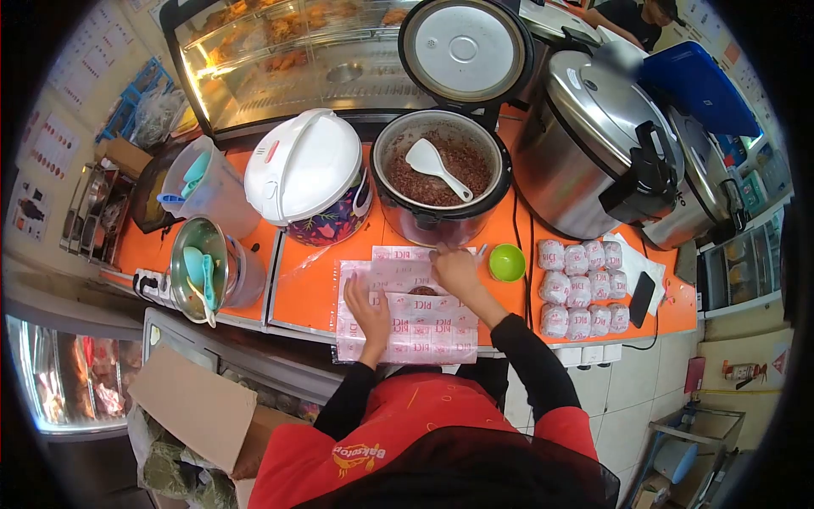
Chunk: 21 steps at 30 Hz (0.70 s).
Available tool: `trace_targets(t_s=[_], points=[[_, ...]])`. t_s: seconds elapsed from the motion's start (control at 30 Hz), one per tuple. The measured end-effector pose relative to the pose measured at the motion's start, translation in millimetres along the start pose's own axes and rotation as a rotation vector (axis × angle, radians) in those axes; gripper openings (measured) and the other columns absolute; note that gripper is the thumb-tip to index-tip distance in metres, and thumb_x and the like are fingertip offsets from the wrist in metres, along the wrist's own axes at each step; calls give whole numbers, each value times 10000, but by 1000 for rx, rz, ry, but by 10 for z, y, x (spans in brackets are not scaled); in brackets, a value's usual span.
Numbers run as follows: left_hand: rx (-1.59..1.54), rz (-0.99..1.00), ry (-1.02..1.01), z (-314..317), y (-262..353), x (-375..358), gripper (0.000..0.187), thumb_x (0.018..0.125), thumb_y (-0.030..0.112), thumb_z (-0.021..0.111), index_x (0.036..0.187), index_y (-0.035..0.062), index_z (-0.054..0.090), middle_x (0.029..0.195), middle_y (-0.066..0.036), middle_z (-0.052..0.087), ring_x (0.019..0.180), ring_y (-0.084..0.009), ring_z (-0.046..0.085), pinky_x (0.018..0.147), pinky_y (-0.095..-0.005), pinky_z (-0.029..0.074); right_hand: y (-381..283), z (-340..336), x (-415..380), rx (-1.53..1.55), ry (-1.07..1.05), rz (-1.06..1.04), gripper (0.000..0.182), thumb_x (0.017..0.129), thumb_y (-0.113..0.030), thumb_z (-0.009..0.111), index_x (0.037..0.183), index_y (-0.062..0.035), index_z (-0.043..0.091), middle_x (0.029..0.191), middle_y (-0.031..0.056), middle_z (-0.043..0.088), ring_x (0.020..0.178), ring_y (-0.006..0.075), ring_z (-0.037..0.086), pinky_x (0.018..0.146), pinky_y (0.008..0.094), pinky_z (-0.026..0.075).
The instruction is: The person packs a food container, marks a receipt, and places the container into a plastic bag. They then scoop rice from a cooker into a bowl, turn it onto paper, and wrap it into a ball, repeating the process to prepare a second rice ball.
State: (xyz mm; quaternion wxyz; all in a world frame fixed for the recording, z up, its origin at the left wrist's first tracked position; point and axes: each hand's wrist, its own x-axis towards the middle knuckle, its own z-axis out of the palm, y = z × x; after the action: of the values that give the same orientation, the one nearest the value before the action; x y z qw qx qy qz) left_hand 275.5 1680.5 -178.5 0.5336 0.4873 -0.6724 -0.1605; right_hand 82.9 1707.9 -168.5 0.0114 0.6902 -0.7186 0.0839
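A stack of printed wrapping paper (449, 339), marked RICE in red, lies on the orange counter in front of me. A small part of a brown rice mound (422, 291) shows on it, partly covered by a folded sheet. My left hand (369, 316) rests on the left side of the paper with its fingers stretched out. At the far edge, my right hand (455, 270) has its fingers closed on the wrapping paper. Just right of that hand stands a green cup (507, 263). Behind the paper, an open rice cooker (398, 222) holds brown rice and a white rice paddle (434, 168).
Several wrapped rice packs (579, 288) sit in rows at right, beside a phone (642, 297). A white-lidded cooker (305, 170), a metal bowl (182, 254) with utensils and large steel cookers (585, 144) flank the area. Another person (627, 21) is at the back right.
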Motion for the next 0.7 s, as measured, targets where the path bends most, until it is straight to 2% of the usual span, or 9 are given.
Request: trace_targets(t_s=[0.07, 0.17, 0.27, 0.3, 0.37, 0.47, 0.57, 0.63, 0.7], points=[[97, 543, -416, -185, -420, -427, 399, 770, 44, 558, 1167, 58, 527, 1244, -102, 490, 1159, -304, 441, 1030, -466, 263, -23, -362, -35, 70, 262, -297, 213, 729, -180, 628, 910, -75, 588, 840, 129, 602, 775, 274, 621, 604, 388, 488], [51, 735, -830, -176, -248, -578, 443, 785, 137, 571, 1213, 55, 490, 1284, -122, 459, 1247, -299, 369, 1070, -488, 210, 148, 13, -156, 334, 114, -218, 140, 737, -162, 626, 827, -62, 590, 814, 105, 594, 850, 285, 592, 679, 398, 469], [59, 612, -921, -124, -211, -594, 464, 804, 154, 547, 1248, 50, 463, 1329, -102, 429, 1297, -299, 313, 1071, -488, 203, 30, -135, -328, 456, -14, -110, 138, 719, -119, 609, 839, -58, 579, 821, 79, 580, 890, 286, 571, 707, 416, 455], [49, 590, -939, -126, -199, -586, 468, 808, 161, 539, 1255, 50, 460, 1329, -110, 428, 1297, -305, 310, 1070, -488, 206, -34, -197, -427, 434, -71, -115, 145, 701, -96, 585, 844, -74, 578, 821, 65, 568, 907, 260, 555, 726, 395, 448], [26, 547, -975, -137, -172, -564, 475, 817, 174, 524, 1270, 51, 455, 1331, -126, 425, 1298, -318, 306, 1067, -488, 211, -225, -134, -728, 295, 103, -137, 161, 684, -99, 580, 844, -86, 585, 809, 61, 563, 871, 242, 555, 718, 364, 446], [-35, 488, -999, -72, -363, -649, 597, 801, 99, 541, 1354, 32, 326, 1376, -161, 352, 1295, -316, 314, 1070, -469, 210, -369, 5, -1001, 242, 290, -114, 172, 672, -98, 576, 842, -99, 595, 791, 47, 551, 828, 215, 547, 707, 330, 438], [-608, -737, -474, 102, -405, -901, 734, 757, -29, 510, 1401, 13, 161, 1359, -208, 351, 1308, -299, 288, 1082, -449, 175, -408, 181, -1115, 257, 378, -65, 182, 661, -91, 579, 842, -103, 601, 778, 32, 538, 812, 202, 542, 702, 321, 434], [-387, -492, -209, 178, -417, -589, 843, 722, -100, 488, 1409, 8, 11, 1344, -227, 348, 1298, -305, 284, 1090, -427, 143, -443, 252, -1163, 276, 398, -32, 182, 666, -90, 576, 845, -101, 601, 778, 29, 535, 817, 201, 540, 708, 325, 431], [-248, -321, -28, 242, -263, -284, 789, 704, -49, 551, 1389, 21, 167, 1336, -203, 366, 1302, -304, 274, 1091, -440, 132, -461, 282, -1193, 303, 403, -10, 172, 682, -95, 565, 851, -97, 600, 786, 33, 536, 830, 203, 537, 723, 332, 426]])
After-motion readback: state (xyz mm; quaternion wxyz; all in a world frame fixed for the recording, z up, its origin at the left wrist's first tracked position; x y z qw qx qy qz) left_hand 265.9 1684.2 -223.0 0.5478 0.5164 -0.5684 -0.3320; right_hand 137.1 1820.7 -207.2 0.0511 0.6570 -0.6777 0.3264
